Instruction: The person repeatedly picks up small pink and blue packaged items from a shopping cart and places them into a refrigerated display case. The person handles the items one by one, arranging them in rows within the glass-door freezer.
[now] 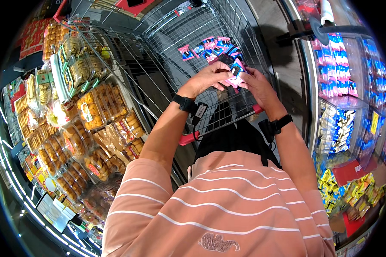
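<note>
A small pink-and-blue wrapped snack packet [237, 71] is held between both hands above the near end of a wire shopping cart [180, 30]. My left hand [209, 77] pinches its left side with thumb and fingers. The right side of the packet is gripped by my right hand [255, 84]. Just beyond my hands, several matching wrapped packets [209, 45] lie in a loose pile in the cart. A dark object sits at the near edge of that pile, too covered to name. Both wrists wear black straps with small devices.
Clear plastic boxes of cookies [91, 107] are stacked on the left. To the right, clear bins hold pink-and-blue packets [333, 67], white-and-blue packets [336, 128] and yellow packets [329, 186]. The cart's red corner piece [189, 138] is close to my left forearm.
</note>
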### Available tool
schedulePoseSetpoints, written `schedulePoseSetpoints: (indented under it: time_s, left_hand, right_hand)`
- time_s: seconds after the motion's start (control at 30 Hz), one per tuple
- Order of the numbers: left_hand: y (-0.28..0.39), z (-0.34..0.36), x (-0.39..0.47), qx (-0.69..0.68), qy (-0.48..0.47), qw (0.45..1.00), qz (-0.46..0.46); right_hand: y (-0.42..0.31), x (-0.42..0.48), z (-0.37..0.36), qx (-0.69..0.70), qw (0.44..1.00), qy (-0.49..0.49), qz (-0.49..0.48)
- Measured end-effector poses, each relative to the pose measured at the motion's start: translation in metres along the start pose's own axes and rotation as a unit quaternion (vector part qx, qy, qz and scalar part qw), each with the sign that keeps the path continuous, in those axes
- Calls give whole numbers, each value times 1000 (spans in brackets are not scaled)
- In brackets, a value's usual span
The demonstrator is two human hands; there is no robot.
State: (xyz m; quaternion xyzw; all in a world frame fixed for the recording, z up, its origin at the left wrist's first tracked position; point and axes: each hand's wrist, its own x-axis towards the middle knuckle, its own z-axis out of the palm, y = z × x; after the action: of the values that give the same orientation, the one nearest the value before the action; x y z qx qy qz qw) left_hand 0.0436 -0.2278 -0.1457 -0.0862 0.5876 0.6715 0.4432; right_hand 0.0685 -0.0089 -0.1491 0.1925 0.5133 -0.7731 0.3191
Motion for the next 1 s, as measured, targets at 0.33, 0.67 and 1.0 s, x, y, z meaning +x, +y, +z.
schedulePoseSetpoints:
  time_s: [0.33,0.67,1.0]
  left_hand:
    - [14,-56,36,73,32,997,-8]
    - [-95,-205,138,300,461,817,-174]
    - [-125,-202,147,542,339,744,-194]
  right_hand:
    - [-14,-8,8,-21,997,47,57]
    - [-4,-3,4,11,998,49,42]
    - [-18,-6,11,5,997,37,62]
